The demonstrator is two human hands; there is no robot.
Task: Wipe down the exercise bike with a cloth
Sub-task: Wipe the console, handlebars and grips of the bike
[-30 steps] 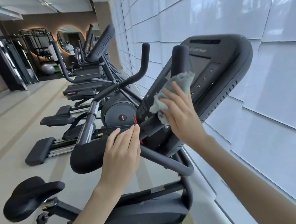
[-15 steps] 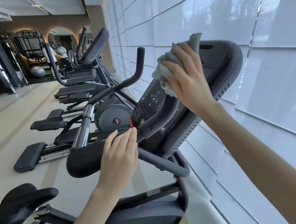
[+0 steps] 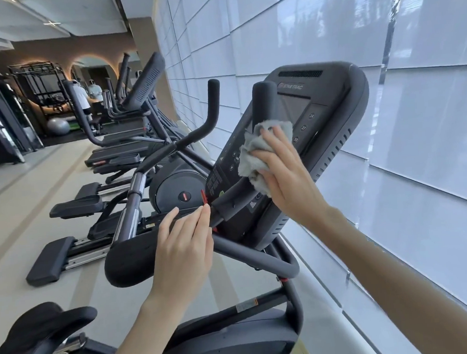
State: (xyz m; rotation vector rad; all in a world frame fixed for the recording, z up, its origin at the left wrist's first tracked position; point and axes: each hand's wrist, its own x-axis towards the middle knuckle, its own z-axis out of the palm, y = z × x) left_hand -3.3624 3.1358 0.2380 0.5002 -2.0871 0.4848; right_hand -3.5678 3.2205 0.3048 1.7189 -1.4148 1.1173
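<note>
My right hand grips the one bunched grey cloth and presses it on the face of the exercise bike's single console, just below the upright grip. The console's long axis slants up and away to the right, so most of the uncovered panel lies up-right of the cloth, and this hand is the nearer one. My left hand rests flat, fingers straight, on the near handlebar pad.

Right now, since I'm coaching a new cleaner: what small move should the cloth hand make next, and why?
Probably slide the right hand up the grip with the cloth. The cloth is pressed at the grip's base, against the console, and the grip above it is bare. The left hand lies flat on the handlebar.
</note>
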